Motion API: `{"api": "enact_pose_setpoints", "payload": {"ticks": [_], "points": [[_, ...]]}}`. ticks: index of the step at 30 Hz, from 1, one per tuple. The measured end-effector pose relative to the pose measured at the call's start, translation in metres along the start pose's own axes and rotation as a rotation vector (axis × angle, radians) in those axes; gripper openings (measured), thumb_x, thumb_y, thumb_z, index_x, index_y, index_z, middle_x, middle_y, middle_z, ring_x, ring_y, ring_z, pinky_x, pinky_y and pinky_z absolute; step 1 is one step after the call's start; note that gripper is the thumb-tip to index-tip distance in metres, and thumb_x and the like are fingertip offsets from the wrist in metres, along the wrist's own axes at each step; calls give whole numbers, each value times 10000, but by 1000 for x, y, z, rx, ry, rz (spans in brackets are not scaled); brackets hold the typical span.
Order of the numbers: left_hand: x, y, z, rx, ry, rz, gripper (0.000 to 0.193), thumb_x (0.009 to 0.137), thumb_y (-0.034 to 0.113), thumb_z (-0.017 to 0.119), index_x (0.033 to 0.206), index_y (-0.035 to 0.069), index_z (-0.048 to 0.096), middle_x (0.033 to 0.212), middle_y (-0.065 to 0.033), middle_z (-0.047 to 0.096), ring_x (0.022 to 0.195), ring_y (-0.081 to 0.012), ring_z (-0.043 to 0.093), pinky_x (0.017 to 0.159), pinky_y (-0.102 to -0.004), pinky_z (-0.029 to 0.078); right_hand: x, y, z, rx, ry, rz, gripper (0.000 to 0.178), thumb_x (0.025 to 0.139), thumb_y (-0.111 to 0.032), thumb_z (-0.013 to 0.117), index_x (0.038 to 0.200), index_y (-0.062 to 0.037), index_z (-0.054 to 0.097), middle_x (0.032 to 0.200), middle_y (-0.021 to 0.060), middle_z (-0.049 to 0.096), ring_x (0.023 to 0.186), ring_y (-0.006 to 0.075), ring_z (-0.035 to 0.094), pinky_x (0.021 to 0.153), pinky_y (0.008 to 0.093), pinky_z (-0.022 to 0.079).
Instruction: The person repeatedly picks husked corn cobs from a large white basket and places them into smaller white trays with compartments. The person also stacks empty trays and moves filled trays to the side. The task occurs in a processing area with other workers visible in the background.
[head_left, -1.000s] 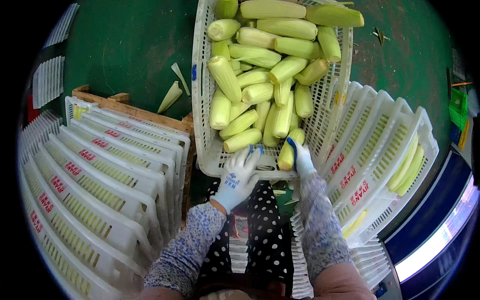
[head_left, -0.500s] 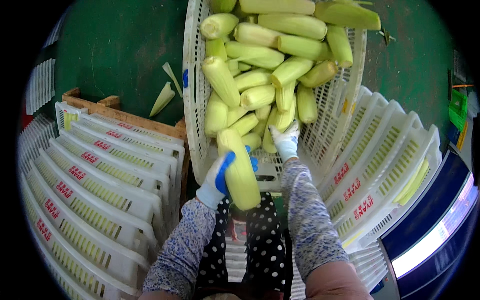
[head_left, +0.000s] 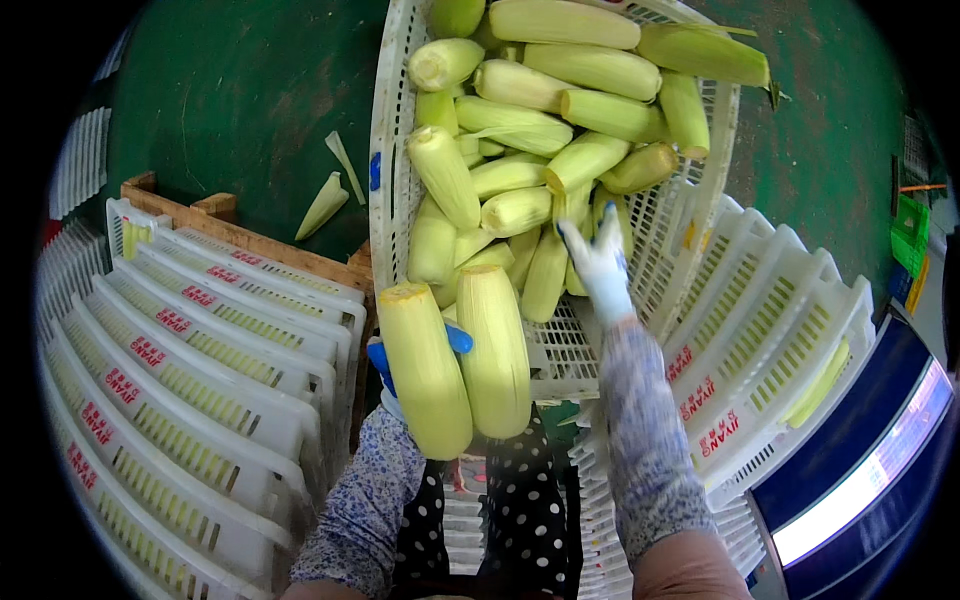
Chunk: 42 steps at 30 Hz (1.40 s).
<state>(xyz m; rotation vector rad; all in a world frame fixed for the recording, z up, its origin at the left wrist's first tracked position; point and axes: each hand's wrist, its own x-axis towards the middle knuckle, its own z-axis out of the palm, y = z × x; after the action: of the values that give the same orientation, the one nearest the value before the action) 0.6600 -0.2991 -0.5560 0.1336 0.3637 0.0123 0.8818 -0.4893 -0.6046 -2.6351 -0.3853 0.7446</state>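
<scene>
My left hand [head_left: 386, 372], in a white glove with blue fingertips, is closed around ears of corn near the crate's front edge. One ear of corn [head_left: 425, 370] lies against its palm, and a second ear [head_left: 495, 350] sits right beside it; the blue thumb shows between them and the other fingers are mostly hidden. Both ears have pale green husks. Over the front right of the white crate [head_left: 388, 110], my right hand [head_left: 603, 272] is open, fingers spread, blurred and close to the husked ears [head_left: 548, 268] there. Nothing is visible in it.
Stacked white crates [head_left: 200, 400] stand on the left by a wooden pallet [head_left: 190, 212]. More white crates [head_left: 760, 330] lean at the right, next to a dark blue machine with a lit screen [head_left: 860, 470]. Loose husk pieces [head_left: 324, 206] lie on the green floor.
A second ear has joined the first in my left hand, and both now stand side by side. My right hand has lifted slightly, moved right and spread its fingers.
</scene>
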Motion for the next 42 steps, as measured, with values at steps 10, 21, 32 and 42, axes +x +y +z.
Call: {"api": "enact_pose_setpoints", "payload": {"ticks": [10,21,32,42], "points": [[17,35,42,191,261,-7,835,752,667,634,1246,3,522,1150,-128,619,1022,-245,607,885,-392,522,-71,-42,-101,69,-323,142,635,775,-292,742,1235,71,499,1160,262,607,1044,346,626,880,381,500],[1,11,46,-176,398,-449,710,781,242,730,1361,-8,406,1337,-168,488,1147,-269,563,986,-379,472,-94,-172,-141,277,-447,-440,589,728,-358,793,1127,-9,538,908,152,602,789,282,638,669,342,522],[-16,31,97,-1105,310,-253,434,918,183,563,1213,-107,433,1090,-173,520,933,-251,611,765,-287,564,79,-137,61,275,-15,20,890,663,-424,795,1295,89,435,1253,298,535,1148,384,549,976,407,438],[26,39,172,-2425,0,-600,421,968,222,532,1187,-123,431,1028,-204,496,839,-313,633,681,-271,610,-14,-92,26,1552,-226,586,506,841,-251,711,1197,69,548,1097,108,626,992,189,605,871,303,487]]}}
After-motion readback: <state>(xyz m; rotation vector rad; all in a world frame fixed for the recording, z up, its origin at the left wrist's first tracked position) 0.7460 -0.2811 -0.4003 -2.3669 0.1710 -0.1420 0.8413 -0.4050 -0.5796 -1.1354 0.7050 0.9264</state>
